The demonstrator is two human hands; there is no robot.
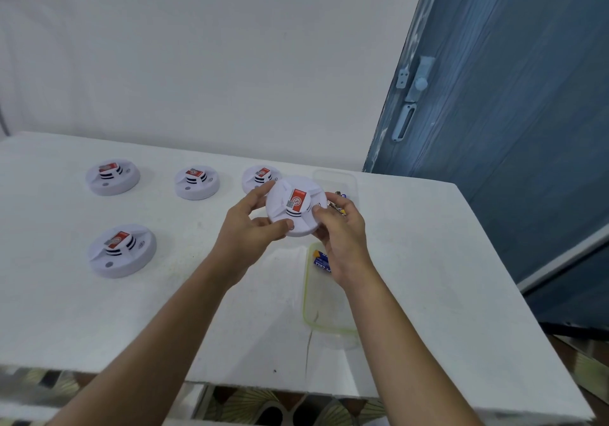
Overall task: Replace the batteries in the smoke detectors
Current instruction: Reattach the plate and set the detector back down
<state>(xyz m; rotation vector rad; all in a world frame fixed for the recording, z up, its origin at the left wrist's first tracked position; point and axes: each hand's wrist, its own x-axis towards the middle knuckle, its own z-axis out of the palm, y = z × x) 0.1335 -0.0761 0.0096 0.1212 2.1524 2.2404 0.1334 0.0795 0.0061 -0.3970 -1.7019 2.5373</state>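
A person holds a white smoke detector (296,206) in both hands above a white counter (164,310), seen from a head-worn camera looking down along two bare forearms. The left hand (250,224) curls round the detector's left edge, thumb on the near rim and fingers behind the far side. The right hand (339,227) takes the right edge, thumb pressed on the top face, so each grip is closed on the unit, which is lifted off the counter and tilted towards the camera with its red label showing. Four more smoke detectors rest on the counter: a far-left detector (113,176), a middle detector (197,182) and a third detector (260,178) stand in a row near the wall, the third partly hidden behind the left fingers. A fourth, nearer detector (122,250) sits well apart to the left. A clear container (333,172) stands just behind the right hand, with small batteries (341,195) showing beside the fingers; whether they lie inside it cannot be told. A second clear container with a yellow-green rim (305,293) lies under the right wrist and holds blue batteries (321,259), partly covered by the arm. A blue door (510,128) with a pale latch (416,82) stands to the right of a white wall (214,62).
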